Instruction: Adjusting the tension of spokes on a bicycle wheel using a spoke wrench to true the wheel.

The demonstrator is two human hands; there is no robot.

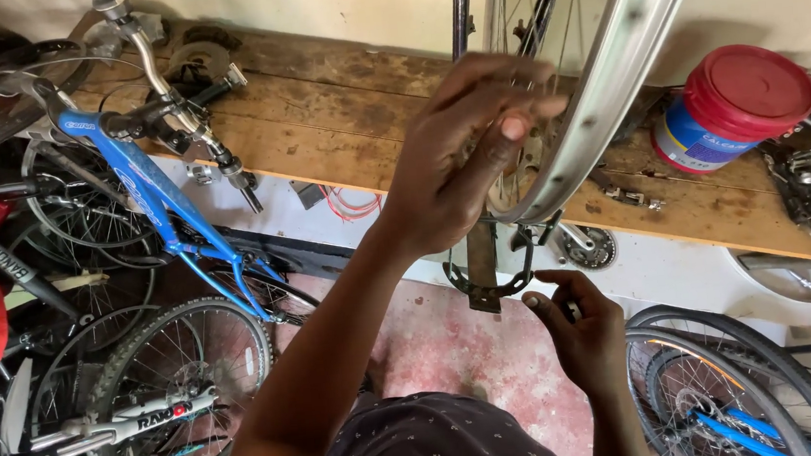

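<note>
Bare bicycle wheel rim (607, 87), silver, no tyre, stands upright in the upper centre-right of the frame, held in a dark metal stand (481, 261) in front of a wooden workbench (320, 119); spokes and hub area partly hidden behind the hand. Rim's plane runs roughly top-to-bottom in frame, its lower arc bottoming out near centre. Left hand (463, 156) is raised at centre frame, forearm rising from lower left, fingers curled and bunched toward the rim's inner side, fingertips at or just beside the spokes; thumb forward. Whether it pinches a spoke or small part cannot be told: the contact is hidden by the fingers. Right hand (583, 335) sits lower, just below the rim's bottom arc and beside the stand's foot, fingers half-curled, thumb and forefinger close together near something small and dark; grasp not resolvable. Left hand is the nearer to the rim; rim lies to its right and slightly above. Surroundings: red-lidded tub (733, 106) on the bench at right, blue bicycle frame (147, 190) at left, tyred wheel (737, 395) at lower right.
</note>
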